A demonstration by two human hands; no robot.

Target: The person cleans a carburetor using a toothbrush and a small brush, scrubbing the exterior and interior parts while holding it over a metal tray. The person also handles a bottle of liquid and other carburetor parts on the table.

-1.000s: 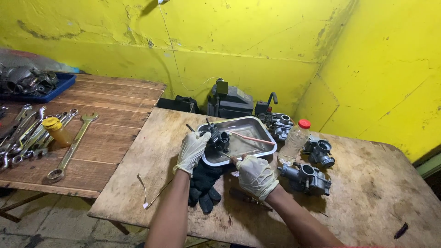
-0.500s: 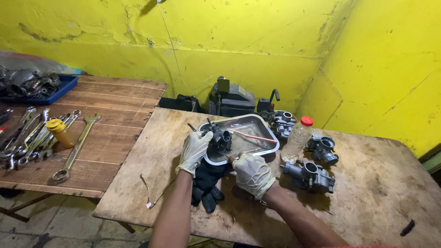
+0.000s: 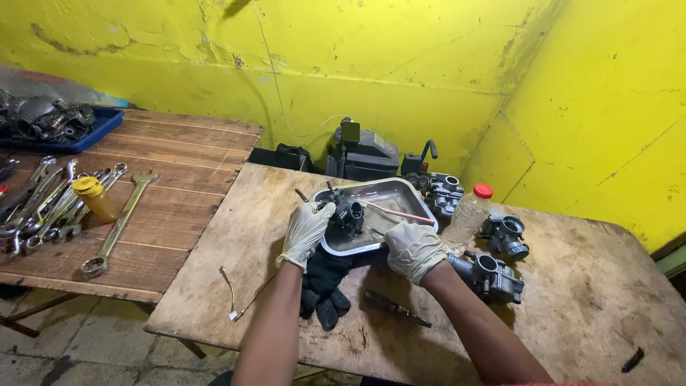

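My left hand [image 3: 306,232], in a pale glove, grips a dark carburetor [image 3: 349,212] over the left end of a shiny metal tray [image 3: 404,191]. My right hand [image 3: 414,250], also gloved, is curled at the tray's front edge. It pinches a thin tool whose tip points toward the carburetor. A pink stick [image 3: 399,213] lies across the tray. A black glove [image 3: 325,286] lies on the table just under my left wrist.
A clear bottle with a red cap [image 3: 471,213] and three more carburetors [image 3: 493,277] [image 3: 509,236] [image 3: 443,193] stand to the right of the tray. A screwdriver [image 3: 393,307] and a bent wire [image 3: 239,300] lie near the front edge. Wrenches [image 3: 118,225] and a yellow bottle [image 3: 94,200] sit on the left table.
My right hand has moved up and to the right, from the table in front of the tray to the tray's front edge. My left hand still holds the carburetor.
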